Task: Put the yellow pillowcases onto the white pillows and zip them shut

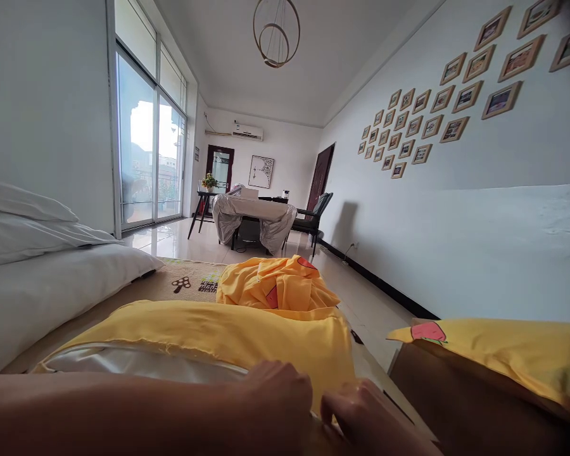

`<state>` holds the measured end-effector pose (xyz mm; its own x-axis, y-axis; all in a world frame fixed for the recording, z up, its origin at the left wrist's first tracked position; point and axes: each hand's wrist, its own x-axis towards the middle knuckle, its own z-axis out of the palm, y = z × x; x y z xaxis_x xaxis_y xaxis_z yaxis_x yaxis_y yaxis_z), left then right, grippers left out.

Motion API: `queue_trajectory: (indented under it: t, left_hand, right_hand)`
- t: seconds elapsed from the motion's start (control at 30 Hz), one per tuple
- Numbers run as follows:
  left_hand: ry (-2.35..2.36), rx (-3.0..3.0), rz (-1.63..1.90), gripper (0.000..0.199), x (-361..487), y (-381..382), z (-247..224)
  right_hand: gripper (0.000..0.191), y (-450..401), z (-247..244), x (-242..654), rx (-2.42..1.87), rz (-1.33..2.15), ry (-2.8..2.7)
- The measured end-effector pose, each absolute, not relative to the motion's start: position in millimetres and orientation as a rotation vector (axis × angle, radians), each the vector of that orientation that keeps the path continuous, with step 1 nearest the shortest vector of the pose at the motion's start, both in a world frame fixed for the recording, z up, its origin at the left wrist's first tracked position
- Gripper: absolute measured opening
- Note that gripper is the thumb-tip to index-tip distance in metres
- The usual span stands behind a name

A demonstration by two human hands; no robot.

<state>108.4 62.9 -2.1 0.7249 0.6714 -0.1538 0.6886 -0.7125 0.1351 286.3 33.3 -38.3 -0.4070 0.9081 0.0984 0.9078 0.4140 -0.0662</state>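
Observation:
In front of me lies a yellow pillowcase with a white pillow showing through its long open side. My left forearm crosses the lower left of the view. At the case's near right end, my left hand is closed on the edge of the cloth, its fingertips hidden behind the knuckles. Just to its right, my right hand has its fingers curled together on the same edge. Beyond the pillow sits a crumpled orange-yellow cloth with red printed patches.
White pillows are piled at the left on a beige patterned blanket. Another yellow pillowcase lies over a brown box-like surface at right. Farther off stand a covered table, a black chair and a stool.

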Motion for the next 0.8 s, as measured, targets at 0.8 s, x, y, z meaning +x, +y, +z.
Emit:
queue_trajectory:
  t: [0.8]
  left_hand:
    - [0.963, 3.093, -0.172, 0.016, 80.8, 70.4, -21.6]
  right_hand:
    - [0.018, 57.2, -86.6, 263.2, -1.191, -0.139, -2.546]
